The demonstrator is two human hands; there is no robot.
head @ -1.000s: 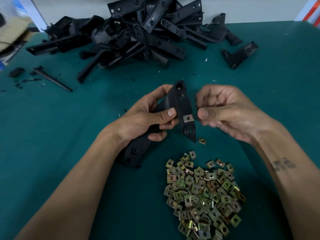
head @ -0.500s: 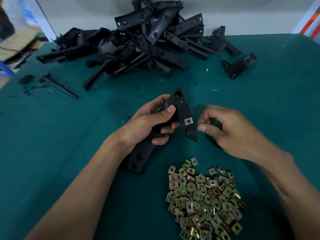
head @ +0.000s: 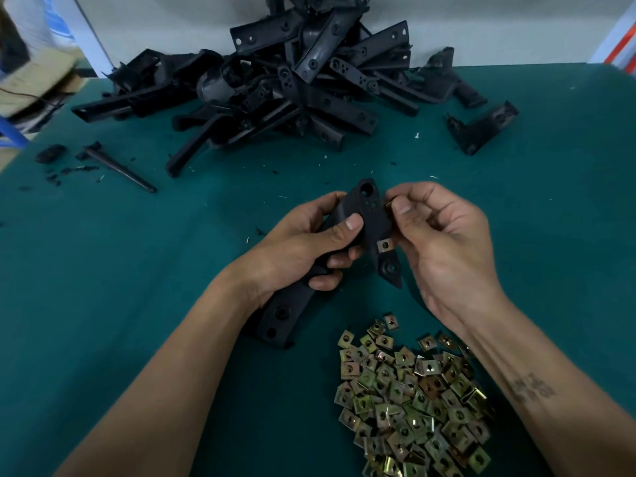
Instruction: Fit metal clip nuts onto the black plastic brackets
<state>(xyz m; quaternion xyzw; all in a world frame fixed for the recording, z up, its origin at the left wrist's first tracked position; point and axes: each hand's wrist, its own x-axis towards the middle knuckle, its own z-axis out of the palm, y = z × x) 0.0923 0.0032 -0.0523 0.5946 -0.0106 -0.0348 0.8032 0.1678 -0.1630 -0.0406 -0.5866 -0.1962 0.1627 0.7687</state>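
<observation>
My left hand (head: 303,249) grips a long black plastic bracket (head: 370,218) above the green table, thumb across its face. One metal clip nut (head: 384,245) sits fitted on the bracket's right edge, low down. My right hand (head: 444,242) pinches a second clip nut (head: 389,203) between thumb and forefinger against the bracket's upper right edge; only a sliver of it shows. A heap of loose brass-coloured clip nuts (head: 413,397) lies in front of me.
A big pile of black brackets (head: 275,87) fills the far middle of the green table (head: 103,270). One L-shaped bracket (head: 481,129) lies apart at the far right. A black rod (head: 120,168) and plastic scraps lie at the left.
My right hand dropped toward the nut heap, then rose with a clip nut pinched to the bracket's upper right edge. The left hand kept hold of the bracket.
</observation>
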